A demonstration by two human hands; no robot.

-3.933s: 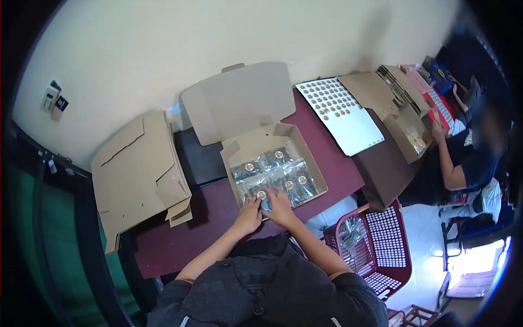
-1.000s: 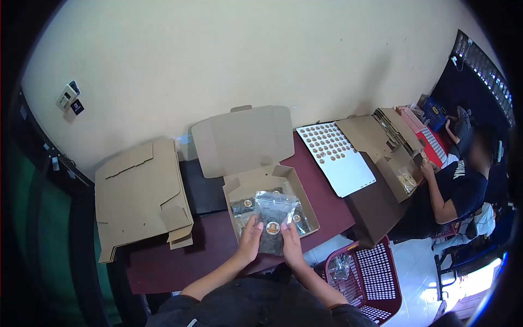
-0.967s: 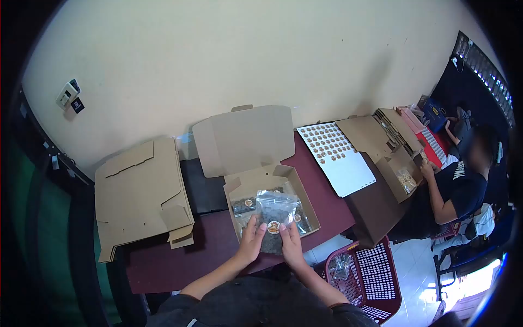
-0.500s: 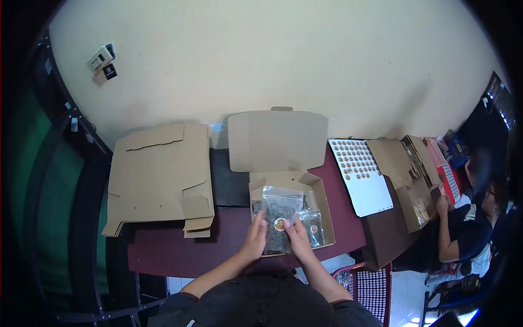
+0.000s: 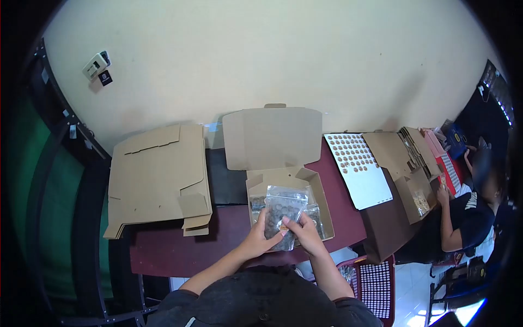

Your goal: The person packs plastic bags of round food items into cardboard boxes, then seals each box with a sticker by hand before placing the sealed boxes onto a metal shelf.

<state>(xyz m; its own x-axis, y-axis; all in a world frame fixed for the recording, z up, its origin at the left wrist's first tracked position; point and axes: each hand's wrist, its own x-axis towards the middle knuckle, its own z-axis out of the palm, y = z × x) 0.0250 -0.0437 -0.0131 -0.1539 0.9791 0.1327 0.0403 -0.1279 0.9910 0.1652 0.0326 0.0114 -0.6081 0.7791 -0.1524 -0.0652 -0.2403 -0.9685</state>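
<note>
The left hand (image 5: 258,240) and right hand (image 5: 308,235) hold the clear bag (image 5: 287,201) by its sides, fingers curled around it and thumbs by the round sticker (image 5: 283,223). The bag is over the open box (image 5: 321,192) on the table (image 5: 163,256). It seems best to hold it flat, squeeze softly, and press the sticker gently so it won't wrinkle.

Left hand (image 5: 259,235) and right hand (image 5: 306,233) raised together before torso, thumbs angled inward, fingers curled, forearms converging, palms facing.
</note>
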